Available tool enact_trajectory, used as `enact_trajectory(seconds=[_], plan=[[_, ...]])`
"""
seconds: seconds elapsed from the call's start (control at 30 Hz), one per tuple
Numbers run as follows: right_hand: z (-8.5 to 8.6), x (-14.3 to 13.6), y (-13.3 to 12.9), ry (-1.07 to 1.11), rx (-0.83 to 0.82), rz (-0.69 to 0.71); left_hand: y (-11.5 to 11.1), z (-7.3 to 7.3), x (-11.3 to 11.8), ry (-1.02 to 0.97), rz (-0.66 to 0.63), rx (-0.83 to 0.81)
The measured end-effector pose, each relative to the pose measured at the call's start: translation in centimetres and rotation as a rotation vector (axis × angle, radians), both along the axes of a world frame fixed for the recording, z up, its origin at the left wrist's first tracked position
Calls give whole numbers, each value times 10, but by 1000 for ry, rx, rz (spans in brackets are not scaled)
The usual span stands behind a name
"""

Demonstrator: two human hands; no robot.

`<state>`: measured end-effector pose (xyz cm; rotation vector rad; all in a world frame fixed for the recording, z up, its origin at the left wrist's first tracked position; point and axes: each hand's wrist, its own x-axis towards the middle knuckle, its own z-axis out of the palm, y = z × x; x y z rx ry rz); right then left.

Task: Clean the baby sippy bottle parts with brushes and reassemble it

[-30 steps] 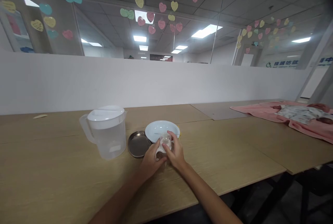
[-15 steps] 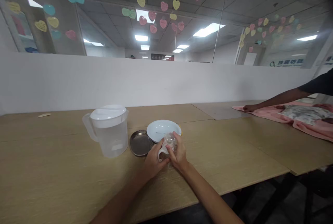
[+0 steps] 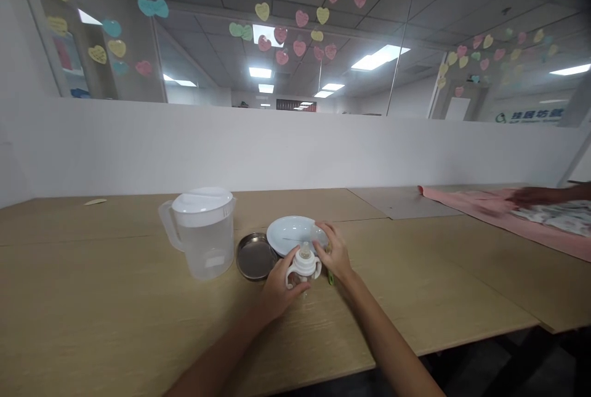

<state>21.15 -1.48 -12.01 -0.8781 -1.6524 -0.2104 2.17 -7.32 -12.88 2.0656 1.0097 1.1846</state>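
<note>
My left hand [image 3: 281, 286] is closed around a baby bottle [image 3: 305, 266] with white side handles and a clear teat on top. Just to the right and above it, my right hand [image 3: 336, 252] grips a clear dome-shaped bottle cap [image 3: 318, 234], apart from the bottle. Behind both hands stands a white bowl [image 3: 281, 231] with a thin utensil inside, which I cannot make out well. To the left of the bottle lies a round dark metal dish [image 3: 255, 256]. Something green [image 3: 330, 277] shows partly beneath my right hand.
A clear plastic pitcher [image 3: 207, 243] with a white lid stands left of the dish. At the far right, another person's hand [image 3: 530, 196] is over a pink cloth [image 3: 489, 209] on the wooden table [image 3: 138, 323]. A white wall [image 3: 295, 151] rises behind the table.
The clear cap has come off the bottle and moved right in my right hand, uncovering the teat. The other person's hand has shifted right along the pink cloth.
</note>
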Motion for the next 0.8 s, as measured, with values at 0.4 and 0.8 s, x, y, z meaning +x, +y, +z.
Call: enact_trajectory(seconds=[0.4, 0.8], plan=[[-20, 0, 15, -32, -271, 291, 7, -5, -1, 31, 5, 32], [-12, -11, -7, -93, -157, 8, 8, -4, -2, 63, 23, 21]])
